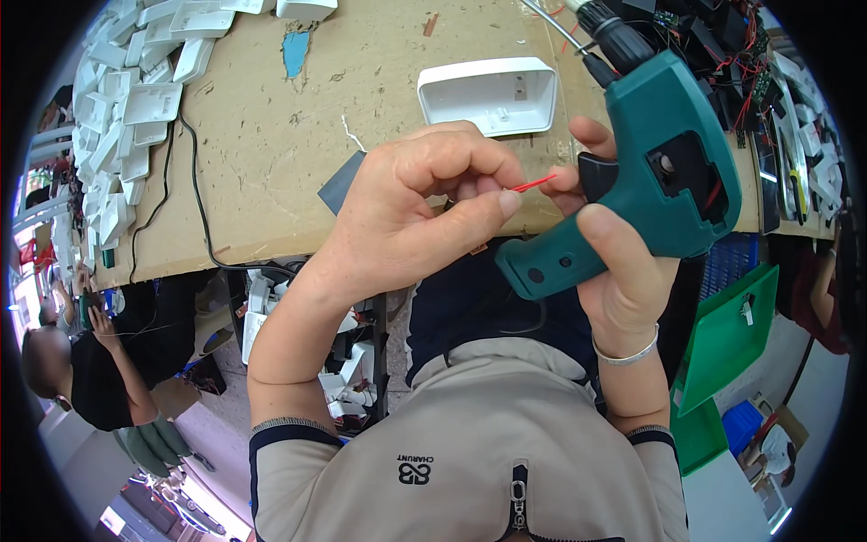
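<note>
My left hand is closed, pinching a thin red wire between thumb and forefinger just over the near edge of the brown worktable. My right hand grips the handle of a green electric screwdriver, whose black chuck and bit point up and away. Its fingertips also touch the far end of the red wire. A white plastic housing lies open side up on the table just beyond both hands. A dark flat piece shows partly behind my left hand.
A heap of white plastic housings fills the table's left side, with a black cable running beside it. Circuit boards with red wires lie at the right. Green bins stand lower right. A person sits at the left.
</note>
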Motion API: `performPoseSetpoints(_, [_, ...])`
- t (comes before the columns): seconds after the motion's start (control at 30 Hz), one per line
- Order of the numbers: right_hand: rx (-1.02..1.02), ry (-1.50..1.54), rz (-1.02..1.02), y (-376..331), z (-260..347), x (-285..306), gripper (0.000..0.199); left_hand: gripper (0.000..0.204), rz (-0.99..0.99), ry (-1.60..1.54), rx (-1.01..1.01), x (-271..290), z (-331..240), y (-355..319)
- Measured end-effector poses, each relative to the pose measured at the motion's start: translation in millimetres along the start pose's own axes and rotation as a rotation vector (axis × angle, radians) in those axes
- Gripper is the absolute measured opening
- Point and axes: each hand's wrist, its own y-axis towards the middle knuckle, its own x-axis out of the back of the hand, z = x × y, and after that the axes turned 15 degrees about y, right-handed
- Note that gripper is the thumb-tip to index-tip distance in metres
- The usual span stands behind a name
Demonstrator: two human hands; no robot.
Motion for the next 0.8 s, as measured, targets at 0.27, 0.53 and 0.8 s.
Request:
performPoseSetpoints(0.27, [0.088,-0.133,0.059,2.2,-5.4,-6.9,0.06,0.007,0.069,0.082,-0.042,-1.1,-0.2,0.3])
performPoseSetpoints(0.53, [0.113,-0.134,0.031,1.0,-7.4,-5.7,0.06,0.004,-0.135,0.009,-0.037,-11.1,2.5,-3.6])
performPoseSetpoints(0.8, [0.14,-0.156,0.02,2.2,-8.8,-1.8,0.059,0.012,-0.096,0.12,-0.141,-7.8,12.4,-5.7])
